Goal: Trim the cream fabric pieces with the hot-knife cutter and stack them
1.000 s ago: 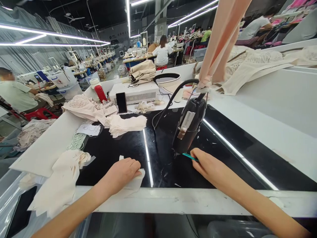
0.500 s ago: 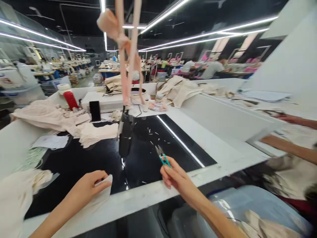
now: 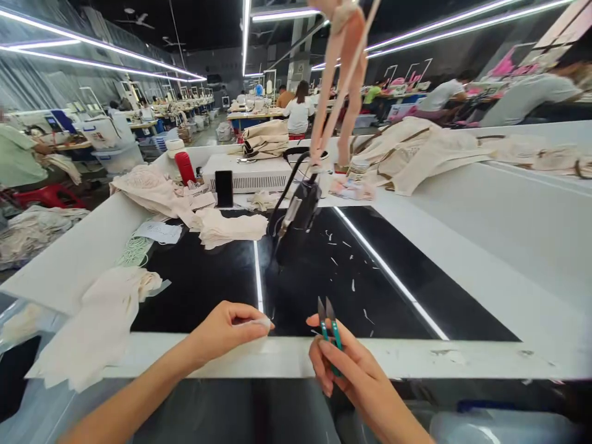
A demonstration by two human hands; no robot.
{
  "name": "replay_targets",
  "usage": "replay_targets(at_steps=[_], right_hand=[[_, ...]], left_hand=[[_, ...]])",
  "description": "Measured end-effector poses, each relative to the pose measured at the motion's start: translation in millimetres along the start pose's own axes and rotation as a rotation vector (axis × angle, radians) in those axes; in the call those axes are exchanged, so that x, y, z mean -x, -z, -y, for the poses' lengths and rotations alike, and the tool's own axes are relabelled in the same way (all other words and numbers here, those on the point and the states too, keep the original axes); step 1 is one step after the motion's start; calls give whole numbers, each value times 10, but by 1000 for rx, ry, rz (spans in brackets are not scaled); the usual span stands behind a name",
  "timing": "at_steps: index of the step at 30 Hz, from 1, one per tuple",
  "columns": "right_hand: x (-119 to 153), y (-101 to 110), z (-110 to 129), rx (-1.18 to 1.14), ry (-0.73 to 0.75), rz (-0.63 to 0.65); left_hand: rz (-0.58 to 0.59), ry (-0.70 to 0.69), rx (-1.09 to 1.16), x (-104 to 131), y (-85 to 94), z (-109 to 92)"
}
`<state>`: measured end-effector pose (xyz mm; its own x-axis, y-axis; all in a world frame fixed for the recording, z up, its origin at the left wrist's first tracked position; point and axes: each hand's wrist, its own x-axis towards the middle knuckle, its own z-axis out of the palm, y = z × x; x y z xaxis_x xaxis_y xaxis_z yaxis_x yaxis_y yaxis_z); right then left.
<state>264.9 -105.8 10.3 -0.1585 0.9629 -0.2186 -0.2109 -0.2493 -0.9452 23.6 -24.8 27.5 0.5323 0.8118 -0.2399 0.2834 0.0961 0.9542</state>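
Observation:
My left hand [image 3: 226, 333] pinches a small piece of whitish cloth [image 3: 260, 322] between thumb and fingers, just over the front edge of the black work surface [image 3: 194, 296]. Most of that cloth is hidden by the fingers. Close by on the right, my right hand [image 3: 349, 364] is wrapped round teal-handled thread snips [image 3: 330, 324]. Their two blades point away from me and stand slightly apart, with nothing between them. Several thin white scraps [image 3: 353, 285] lie on the black surface beyond the snips.
A black tool [image 3: 298, 225] hangs from pale pink fabric strips [image 3: 330, 92] above the surface. Stacked cream cloth pieces [image 3: 231, 228], a phone [image 3: 224, 189] and a white box [image 3: 254, 172] stand behind. Cream cloth [image 3: 102, 320] drapes over the left front edge. White side walls [image 3: 531, 191] border the table.
The view has turned left, so the table appears further right. My left hand has come nearer the right hand, and less of its cloth shows. The hanging tool is tilted more.

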Motion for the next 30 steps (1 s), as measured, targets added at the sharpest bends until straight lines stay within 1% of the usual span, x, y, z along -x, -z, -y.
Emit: replay_targets(at_steps=[3,6,9,13,15,20,26,30], right_hand=[[1,-120,-18,77,-13,9],[1,-160,-32,125,-21,11],[0,-108,-53,246,-44,-14],[20,13,-83,554,-50,-52],[27,67,-112,662,-21,-55],[7,121,-181,790,132,36],[-18,42,-139,822,161,174],[-35,4,-121,818,163,192]], left_hand=[[32,16,72,6,-26,-22],[63,31,74,5,-22,-41],[86,52,42,4,-7,-35],[129,65,41,17,10,-10],[154,79,34,25,17,-2],[189,109,7,49,21,-7],[199,162,-103,78,9,-37],[227,128,-133,86,7,-41]])
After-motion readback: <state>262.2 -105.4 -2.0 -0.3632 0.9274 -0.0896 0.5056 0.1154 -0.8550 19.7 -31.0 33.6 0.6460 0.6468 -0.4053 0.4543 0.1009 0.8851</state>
